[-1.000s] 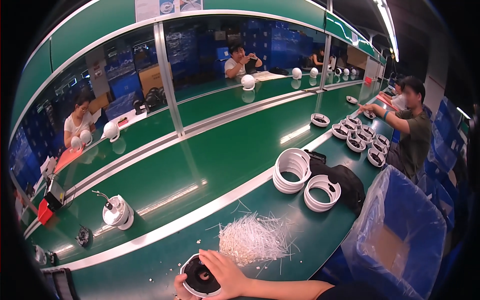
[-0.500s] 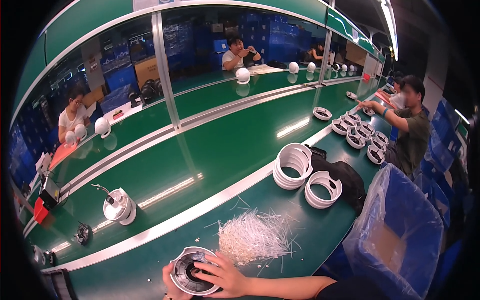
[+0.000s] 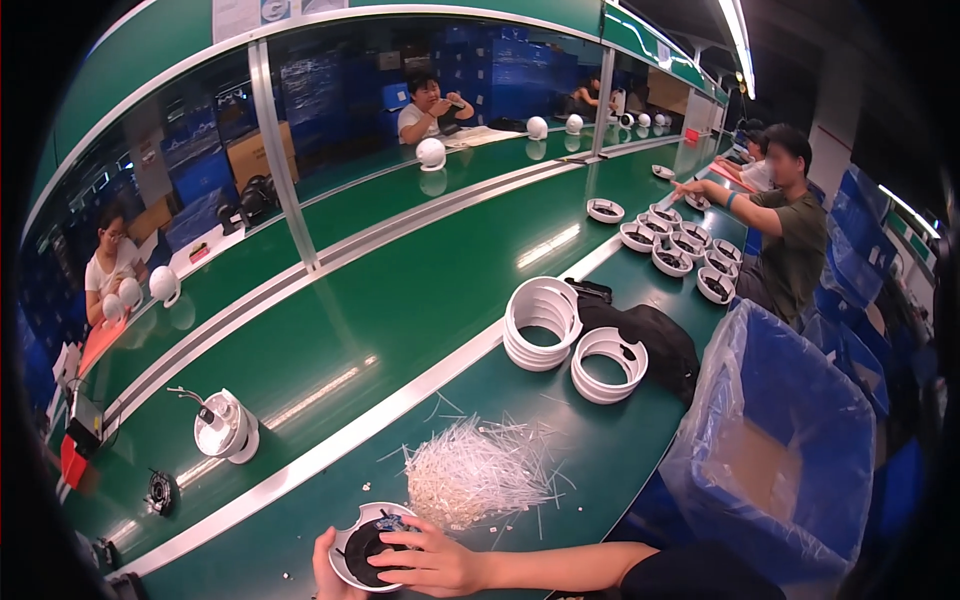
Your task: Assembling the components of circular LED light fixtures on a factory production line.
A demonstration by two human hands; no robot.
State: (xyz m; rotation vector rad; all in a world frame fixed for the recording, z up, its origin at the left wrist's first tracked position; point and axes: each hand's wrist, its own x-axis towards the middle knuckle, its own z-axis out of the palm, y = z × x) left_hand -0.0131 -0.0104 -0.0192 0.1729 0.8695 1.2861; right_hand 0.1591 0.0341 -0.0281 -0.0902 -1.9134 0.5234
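Note:
A white round housing (image 3: 343, 572) with a notched rim is at the lower edge, tilted so that its inside shows. My left hand (image 3: 324, 566) is closed around the housing's left side; much of that hand is cut off below. Inside the housing lies a black round part (image 3: 362, 546), with a small bluish piece (image 3: 398, 523) near the far rim. My right hand (image 3: 442, 562) reaches over the right rim, its fingers stretched out and resting on the black part. Just beyond the hands lies a heap of thin white strips (image 3: 480, 470), probably cable ties.
Stacked white rings (image 3: 543, 325) and shorter rings (image 3: 610, 366) stand beside a black cloth (image 3: 655, 345). A lined blue bin (image 3: 780, 450) is at right. On the green belt stands a white unit with wires (image 3: 226, 428). Co-workers sit across and at far right, near several filled housings (image 3: 690, 238).
The whole view has shifted, so the scene sits farther left. The black part now covers more of the housing's inside, where an opening showed before. Both hands stay at the housing.

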